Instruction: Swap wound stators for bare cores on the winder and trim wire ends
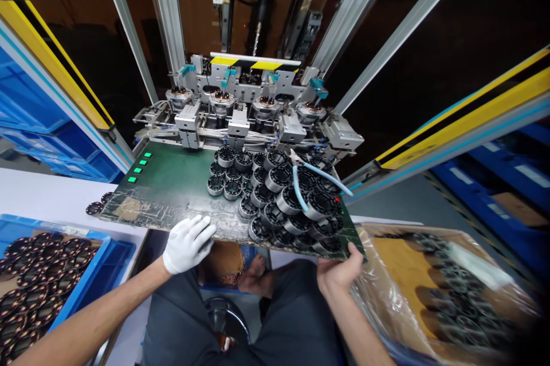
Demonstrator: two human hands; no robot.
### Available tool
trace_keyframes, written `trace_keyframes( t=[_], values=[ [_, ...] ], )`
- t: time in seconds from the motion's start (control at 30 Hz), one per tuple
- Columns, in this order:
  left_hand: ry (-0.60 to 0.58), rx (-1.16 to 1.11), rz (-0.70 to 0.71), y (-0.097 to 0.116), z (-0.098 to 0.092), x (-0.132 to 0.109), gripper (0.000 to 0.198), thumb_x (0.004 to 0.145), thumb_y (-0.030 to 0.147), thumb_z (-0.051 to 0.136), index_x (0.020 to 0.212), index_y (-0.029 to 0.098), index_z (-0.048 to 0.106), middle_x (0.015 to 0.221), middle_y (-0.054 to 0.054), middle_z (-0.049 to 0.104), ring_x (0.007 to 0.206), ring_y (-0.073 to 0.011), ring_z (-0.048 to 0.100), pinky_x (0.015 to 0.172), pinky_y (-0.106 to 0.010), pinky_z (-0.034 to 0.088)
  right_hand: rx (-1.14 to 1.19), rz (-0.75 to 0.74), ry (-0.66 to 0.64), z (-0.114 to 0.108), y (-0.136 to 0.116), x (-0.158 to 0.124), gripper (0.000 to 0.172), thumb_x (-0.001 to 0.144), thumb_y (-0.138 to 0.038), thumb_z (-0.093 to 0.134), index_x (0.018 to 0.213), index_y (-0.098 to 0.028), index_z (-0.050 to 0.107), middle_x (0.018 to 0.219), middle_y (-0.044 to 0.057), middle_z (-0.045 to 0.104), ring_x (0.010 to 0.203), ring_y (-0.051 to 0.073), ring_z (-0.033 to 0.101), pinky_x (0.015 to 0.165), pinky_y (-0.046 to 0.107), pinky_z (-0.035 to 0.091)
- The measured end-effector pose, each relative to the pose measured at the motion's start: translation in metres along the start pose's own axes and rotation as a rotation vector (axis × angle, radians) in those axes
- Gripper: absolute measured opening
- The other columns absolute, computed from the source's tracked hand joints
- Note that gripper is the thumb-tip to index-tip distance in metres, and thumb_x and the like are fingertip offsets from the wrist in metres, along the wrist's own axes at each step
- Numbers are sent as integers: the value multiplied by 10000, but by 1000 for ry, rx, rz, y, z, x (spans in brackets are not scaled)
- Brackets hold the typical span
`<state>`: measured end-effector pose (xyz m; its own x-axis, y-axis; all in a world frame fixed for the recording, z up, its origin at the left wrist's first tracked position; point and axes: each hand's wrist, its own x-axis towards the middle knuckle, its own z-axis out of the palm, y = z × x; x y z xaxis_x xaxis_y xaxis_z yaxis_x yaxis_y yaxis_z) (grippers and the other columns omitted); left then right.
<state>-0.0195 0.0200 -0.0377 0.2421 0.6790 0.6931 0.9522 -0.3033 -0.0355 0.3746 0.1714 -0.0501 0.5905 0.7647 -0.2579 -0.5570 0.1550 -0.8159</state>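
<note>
A seated worker braces both hands on the near edge of a green bench (172, 183) stacked with dark ring-shaped stator cores (275, 200).

At nine o'clock, a blue bin (109, 263) holds copper-wound parts within reach. The gloved left hand (188, 243) lies flat, fingers (201, 228) spread and gripping nothing, on the worn edge at seven o'clock of the pile, apparently steadying it. The cores sit clustered centre-right, just below the four-station fixture (244, 105) at twelve o'clock, seemingly staged for loading. Blue-handled pliers (309, 177) rest atop them, handy. The bare right hand (339, 271) pinches the board's corner at five o'clock, fingers curled around the edge. A plastic-lined carton (429, 274) of more cores stands at three o'clock.
</note>
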Motion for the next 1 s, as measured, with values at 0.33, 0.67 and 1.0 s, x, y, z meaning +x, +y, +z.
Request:
trace_keyframes(
  t=[0.33, 0.67, 1.0],
  values=[
    [3, -4, 0, 1, -2, 3, 291, 1075, 252, 686, 1357, 251, 756, 1341, -100, 830, 1278, -290, 773, 1059, -443, 575, 4, 23, -35, -3, 0, 1, 371, 751, -420, 801, 1068, -227, 817, 1116, 39, 868, 1022, 219, 838, 668, 268, 701],
    [-2, -3, -2, 1, -2, 3, 282, 1085, 264, 681, 1358, 253, 751, 1340, -97, 831, 1282, -287, 770, 1072, -445, 569, 14, 32, -32, -5, 1, 4, 377, 746, -413, 801, 1070, -220, 802, 1124, 39, 867, 1032, 219, 832, 692, 273, 704],
    [-26, 9, -1, -1, 0, -1, 343, 1020, 248, 746, 1361, 271, 777, 1348, -101, 826, 1274, -303, 772, 1079, -443, 585, 12, 21, -2, 1, -2, -2, 383, 724, -410, 805, 1061, -229, 813, 1099, 32, 866, 1015, 229, 824, 642, 268, 687]
  ],
)
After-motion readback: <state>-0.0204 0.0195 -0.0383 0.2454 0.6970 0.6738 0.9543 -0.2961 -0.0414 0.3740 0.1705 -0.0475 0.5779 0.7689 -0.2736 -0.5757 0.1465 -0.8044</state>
